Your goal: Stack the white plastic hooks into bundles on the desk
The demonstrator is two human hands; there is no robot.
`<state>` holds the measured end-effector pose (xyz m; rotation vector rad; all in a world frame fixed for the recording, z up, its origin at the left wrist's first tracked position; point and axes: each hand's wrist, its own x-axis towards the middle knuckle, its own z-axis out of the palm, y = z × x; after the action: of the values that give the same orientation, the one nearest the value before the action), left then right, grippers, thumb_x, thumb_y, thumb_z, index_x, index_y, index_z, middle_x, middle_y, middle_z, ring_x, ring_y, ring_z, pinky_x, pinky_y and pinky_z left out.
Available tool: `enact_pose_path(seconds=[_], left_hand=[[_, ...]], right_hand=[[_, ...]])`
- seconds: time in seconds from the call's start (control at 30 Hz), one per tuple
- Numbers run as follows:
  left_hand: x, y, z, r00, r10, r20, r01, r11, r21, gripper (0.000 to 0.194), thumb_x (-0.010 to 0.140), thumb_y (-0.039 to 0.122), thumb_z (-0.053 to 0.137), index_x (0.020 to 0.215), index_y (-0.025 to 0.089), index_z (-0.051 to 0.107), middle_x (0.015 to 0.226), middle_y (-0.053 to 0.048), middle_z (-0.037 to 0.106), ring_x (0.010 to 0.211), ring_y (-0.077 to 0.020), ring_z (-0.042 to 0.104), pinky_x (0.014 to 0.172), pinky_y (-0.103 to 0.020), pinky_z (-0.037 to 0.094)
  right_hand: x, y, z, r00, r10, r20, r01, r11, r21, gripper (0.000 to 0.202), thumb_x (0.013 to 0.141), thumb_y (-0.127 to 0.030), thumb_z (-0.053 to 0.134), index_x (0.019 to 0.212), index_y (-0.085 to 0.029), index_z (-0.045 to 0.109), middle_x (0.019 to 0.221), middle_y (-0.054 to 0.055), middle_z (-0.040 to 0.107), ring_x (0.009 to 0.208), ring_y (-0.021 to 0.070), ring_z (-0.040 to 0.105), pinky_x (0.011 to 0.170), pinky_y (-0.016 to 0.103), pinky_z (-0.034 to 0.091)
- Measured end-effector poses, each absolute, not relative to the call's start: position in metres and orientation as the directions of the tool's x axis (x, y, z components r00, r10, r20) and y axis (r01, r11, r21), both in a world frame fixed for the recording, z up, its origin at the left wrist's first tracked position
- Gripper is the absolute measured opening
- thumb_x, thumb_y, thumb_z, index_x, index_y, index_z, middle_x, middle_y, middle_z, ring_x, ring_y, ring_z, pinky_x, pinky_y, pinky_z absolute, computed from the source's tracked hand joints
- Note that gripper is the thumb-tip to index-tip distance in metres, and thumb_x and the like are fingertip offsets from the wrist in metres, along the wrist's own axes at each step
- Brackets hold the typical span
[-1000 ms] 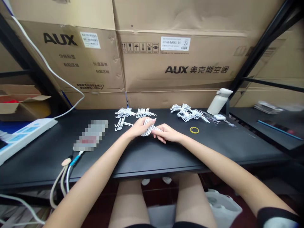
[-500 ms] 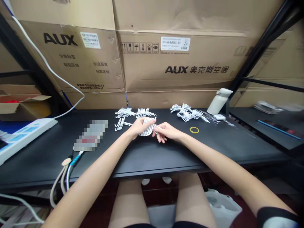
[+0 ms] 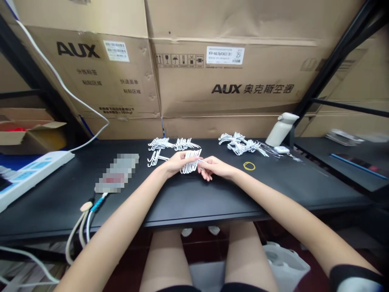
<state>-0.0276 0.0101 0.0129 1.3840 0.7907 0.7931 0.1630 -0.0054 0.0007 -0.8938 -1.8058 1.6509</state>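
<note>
A bundle of small white hooks [image 3: 191,162] is gripped in my left hand [image 3: 178,162], the thumb lying across them and the curved ends side by side. At the bundle's right end, my right hand [image 3: 211,167] pinches a thin white shank between thumb and fingers, its other fingers curled below. Just behind and left of my hands lie several piles of similar white hooks, one being the pile [image 3: 159,143] at the back and another the smaller pile [image 3: 155,157] in front of it. More white hooks [image 3: 240,144] lie in a loose heap to the right.
A yellow rubber band [image 3: 249,166] lies right of my hands. A white bottle [image 3: 282,129] stands at the back right. On the left are a pixelated device [image 3: 118,174] with cables and a white power strip [image 3: 36,174]. Cardboard [image 3: 182,93] walls the black table's [image 3: 194,207] back.
The left thumb has shifted down along the bundle, baring more of the hooks' upper ends. Both hands stay at nearly the same place, and the piles are unchanged.
</note>
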Motion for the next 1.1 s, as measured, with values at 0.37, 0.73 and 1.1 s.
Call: enact_pose_path(seconds=[0.37, 0.73, 1.1], left_hand=[[-0.044, 0.016, 0.017, 0.637, 0.754, -0.157, 0.087, 0.132, 0.987, 0.045, 0.061, 0.025, 0.083, 0.103, 0.015, 0.069, 0.094, -0.007, 0.069, 0.083, -0.0125, 0.060, 0.078, -0.025, 0.044], [-0.047, 0.018, 0.015, 0.676, 0.721, -0.153, 0.123, 0.094, 0.988, 0.050, 0.063, 0.027, 0.082, 0.109, 0.014, 0.067, 0.101, -0.010, 0.070, 0.085, -0.0152, 0.064, 0.078, -0.027, 0.049], [-0.047, 0.016, 0.016, 0.678, 0.721, -0.144, 0.143, 0.063, 0.988, 0.053, 0.064, 0.028, 0.081, 0.113, 0.016, 0.067, 0.101, -0.011, 0.070, 0.082, -0.0148, 0.065, 0.070, -0.025, 0.048]], right_hand=[[0.178, 0.002, 0.005, -0.682, 0.727, -0.084, 0.159, 0.035, -0.987, 0.042, 0.081, -0.052, 0.059, 0.070, -0.012, 0.058, 0.047, -0.002, 0.059, 0.038, 0.0067, 0.051, 0.042, 0.018, 0.040], [0.188, 0.004, 0.012, -0.748, 0.642, -0.166, 0.274, 0.071, -0.959, 0.045, 0.083, -0.052, 0.056, 0.084, -0.008, 0.066, 0.065, 0.006, 0.068, 0.051, 0.0107, 0.062, 0.043, 0.017, 0.042], [0.190, 0.001, 0.017, -0.787, 0.572, -0.232, 0.279, -0.006, -0.960, 0.048, 0.084, -0.054, 0.055, 0.085, -0.007, 0.066, 0.060, 0.007, 0.069, 0.048, 0.0113, 0.062, 0.044, 0.018, 0.044]])
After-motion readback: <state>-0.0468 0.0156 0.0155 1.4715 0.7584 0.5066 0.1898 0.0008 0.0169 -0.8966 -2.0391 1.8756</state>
